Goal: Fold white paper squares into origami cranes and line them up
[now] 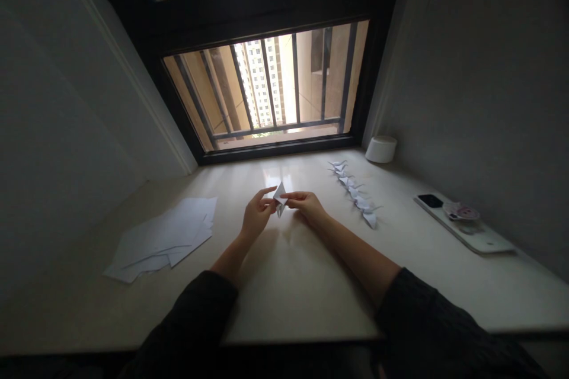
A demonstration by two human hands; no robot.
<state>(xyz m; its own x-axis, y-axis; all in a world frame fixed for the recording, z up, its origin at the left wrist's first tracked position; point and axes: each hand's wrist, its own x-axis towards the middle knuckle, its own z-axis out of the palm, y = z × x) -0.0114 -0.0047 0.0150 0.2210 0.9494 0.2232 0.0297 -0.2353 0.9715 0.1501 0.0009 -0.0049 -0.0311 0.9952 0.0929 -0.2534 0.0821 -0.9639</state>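
Note:
A small white folded paper piece is held up over the middle of the pale table. My left hand pinches its left side with thumb and fingers. My right hand pinches its right side, fingers closed on the fold. Both forearms reach out from dark sleeves at the bottom of the view. The paper is partly folded into a pointed shape; its finer folds are too small to make out.
A loose stack of white sheets lies at the left. A row of several folded paper figures runs at the right. A white round container stands by the window. A phone lies at the far right.

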